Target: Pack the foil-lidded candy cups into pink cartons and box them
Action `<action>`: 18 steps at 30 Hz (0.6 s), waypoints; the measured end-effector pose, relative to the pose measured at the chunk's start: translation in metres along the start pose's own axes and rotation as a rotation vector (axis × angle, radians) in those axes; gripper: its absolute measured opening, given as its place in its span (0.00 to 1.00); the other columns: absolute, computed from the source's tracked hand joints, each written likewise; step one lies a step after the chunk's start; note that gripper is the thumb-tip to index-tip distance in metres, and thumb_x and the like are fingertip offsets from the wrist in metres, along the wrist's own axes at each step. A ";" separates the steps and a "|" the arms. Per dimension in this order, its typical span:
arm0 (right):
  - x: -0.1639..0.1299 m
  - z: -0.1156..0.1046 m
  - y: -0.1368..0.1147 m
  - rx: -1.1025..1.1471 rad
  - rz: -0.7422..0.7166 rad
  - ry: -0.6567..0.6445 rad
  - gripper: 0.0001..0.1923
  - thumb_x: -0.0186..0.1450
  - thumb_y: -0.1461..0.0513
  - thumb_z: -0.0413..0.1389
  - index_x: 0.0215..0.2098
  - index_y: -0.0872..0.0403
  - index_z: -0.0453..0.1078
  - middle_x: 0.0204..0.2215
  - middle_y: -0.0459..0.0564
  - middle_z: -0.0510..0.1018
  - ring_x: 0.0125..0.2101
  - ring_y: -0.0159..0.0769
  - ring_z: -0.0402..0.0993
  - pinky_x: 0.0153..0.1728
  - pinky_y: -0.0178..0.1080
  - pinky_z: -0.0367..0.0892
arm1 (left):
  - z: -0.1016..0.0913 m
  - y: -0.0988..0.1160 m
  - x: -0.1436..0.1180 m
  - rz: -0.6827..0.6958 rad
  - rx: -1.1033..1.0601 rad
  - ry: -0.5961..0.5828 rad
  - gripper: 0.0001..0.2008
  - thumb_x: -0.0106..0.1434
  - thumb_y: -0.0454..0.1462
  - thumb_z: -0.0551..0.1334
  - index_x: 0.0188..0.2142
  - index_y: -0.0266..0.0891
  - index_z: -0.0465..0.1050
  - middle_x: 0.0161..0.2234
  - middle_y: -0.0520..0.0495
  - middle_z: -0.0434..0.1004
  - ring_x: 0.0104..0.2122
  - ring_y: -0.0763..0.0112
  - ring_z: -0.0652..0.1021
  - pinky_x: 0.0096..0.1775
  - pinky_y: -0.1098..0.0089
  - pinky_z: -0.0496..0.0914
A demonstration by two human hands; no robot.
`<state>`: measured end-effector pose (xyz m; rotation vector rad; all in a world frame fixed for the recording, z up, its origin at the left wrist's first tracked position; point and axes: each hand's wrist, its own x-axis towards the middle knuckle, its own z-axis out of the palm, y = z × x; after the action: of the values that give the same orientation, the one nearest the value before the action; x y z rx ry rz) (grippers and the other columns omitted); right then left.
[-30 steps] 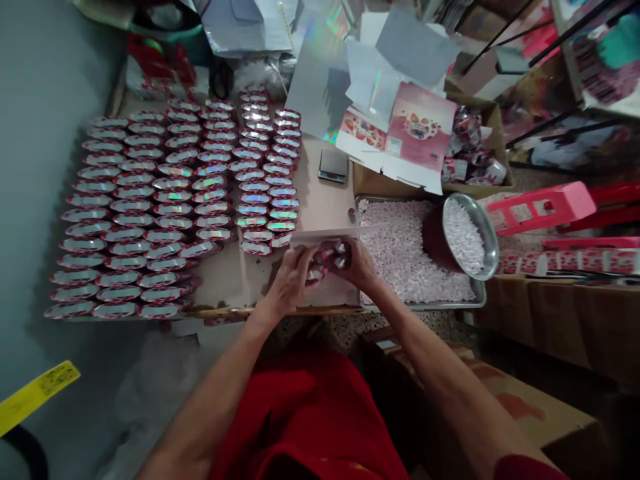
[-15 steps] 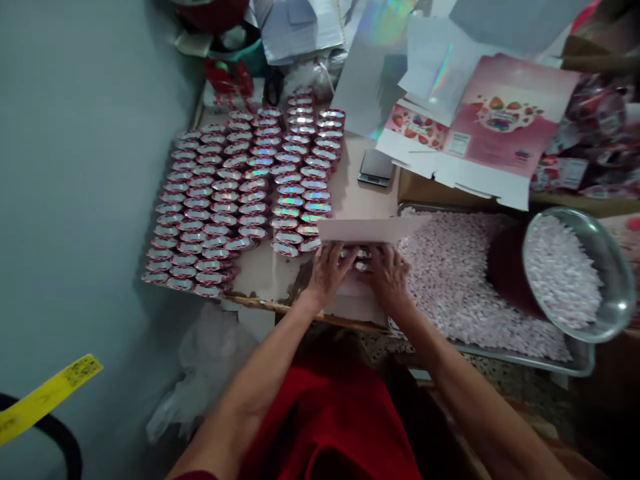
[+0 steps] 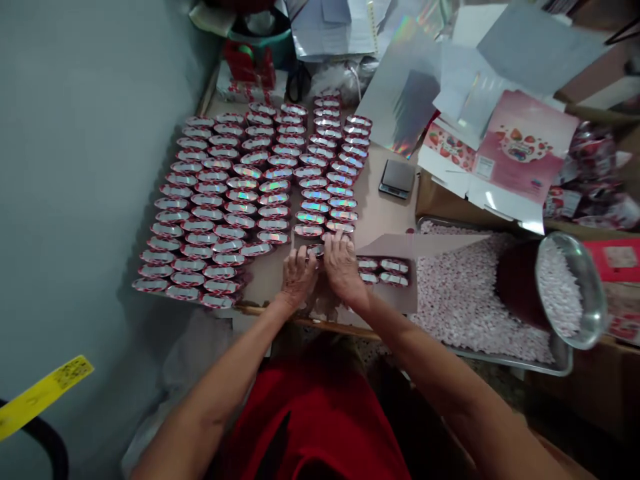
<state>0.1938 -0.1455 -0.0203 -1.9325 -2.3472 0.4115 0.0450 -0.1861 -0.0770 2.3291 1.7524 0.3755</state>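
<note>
- The rows of filled packets (image 3: 235, 200) cover the left of the table (image 3: 273, 273).
- The left hand (image 3: 299, 275) and the right hand (image 3: 341, 265) pinch one small packet (image 3: 316, 250) at the end of a row.
- It seems light, soft and slippery; better to hold its two ends. Its long axis runs left-right.
- A tray of pink candies (image 3: 450, 307) lies at the right.

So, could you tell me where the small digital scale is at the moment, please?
In the head view the scale sits on the table right of the rows of packets, just beyond the tray of pink sweets.
</note>
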 end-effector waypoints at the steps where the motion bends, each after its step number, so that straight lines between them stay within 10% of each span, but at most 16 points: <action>1: -0.002 0.006 0.005 -0.018 -0.018 0.015 0.31 0.72 0.72 0.44 0.73 0.67 0.58 0.66 0.76 0.68 0.67 0.57 0.63 0.68 0.63 0.58 | -0.001 0.000 0.001 0.003 -0.008 -0.008 0.17 0.73 0.37 0.59 0.59 0.38 0.74 0.66 0.25 0.69 0.66 0.42 0.70 0.62 0.42 0.66; 10: 0.002 0.008 0.025 -0.189 -0.044 0.056 0.22 0.76 0.67 0.42 0.63 0.60 0.70 0.56 0.67 0.75 0.59 0.55 0.66 0.65 0.59 0.58 | -0.009 -0.024 0.034 0.237 -0.050 -0.112 0.28 0.74 0.46 0.61 0.68 0.37 0.64 0.63 0.30 0.72 0.58 0.48 0.74 0.53 0.54 0.71; 18: -0.010 -0.013 0.030 -0.197 -0.198 -0.066 0.25 0.73 0.67 0.50 0.68 0.59 0.64 0.55 0.66 0.73 0.53 0.54 0.65 0.54 0.52 0.61 | -0.031 -0.024 -0.003 0.144 0.031 -0.157 0.29 0.72 0.45 0.60 0.69 0.39 0.64 0.58 0.33 0.74 0.54 0.46 0.74 0.54 0.49 0.68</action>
<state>0.2272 -0.1479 -0.0147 -1.7596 -2.6811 0.2399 0.0123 -0.1815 -0.0556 2.4412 1.5350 0.1831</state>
